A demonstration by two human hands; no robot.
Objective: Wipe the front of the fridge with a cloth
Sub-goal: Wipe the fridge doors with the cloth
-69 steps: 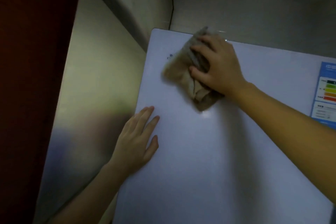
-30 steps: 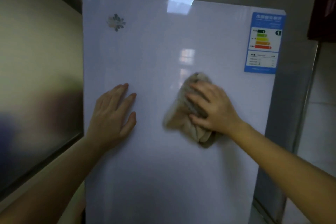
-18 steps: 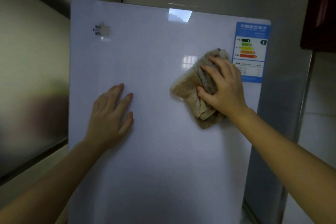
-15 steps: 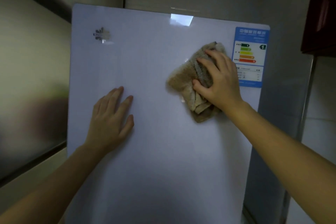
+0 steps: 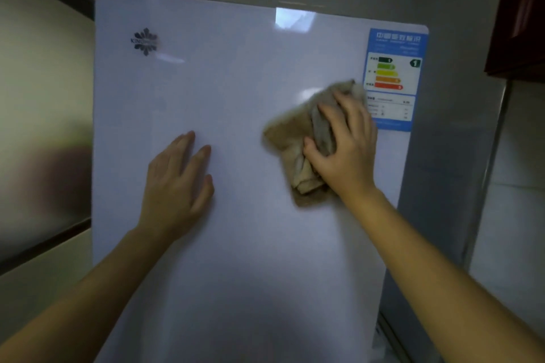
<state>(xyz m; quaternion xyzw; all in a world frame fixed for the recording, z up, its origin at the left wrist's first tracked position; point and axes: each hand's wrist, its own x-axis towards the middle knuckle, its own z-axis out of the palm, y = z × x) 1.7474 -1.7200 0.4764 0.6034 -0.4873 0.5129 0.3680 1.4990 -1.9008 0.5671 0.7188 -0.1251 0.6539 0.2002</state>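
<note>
The white glossy fridge door fills the middle of the view. My right hand presses a crumpled tan cloth flat against the door's upper right part, just left of the blue energy label. The cloth's top corner touches the label's left edge. My left hand lies flat on the door's left half with fingers spread and holds nothing. A dark snowflake logo sits at the door's upper left.
A shiny metal panel stands to the left of the fridge. A dark red cabinet hangs at the upper right. A grey side panel with a metal strip and a tiled wall lie to the right.
My right hand has carried the cloth up and to the right across the door, then slightly down beside the label. My left hand has stayed flat on the door.
</note>
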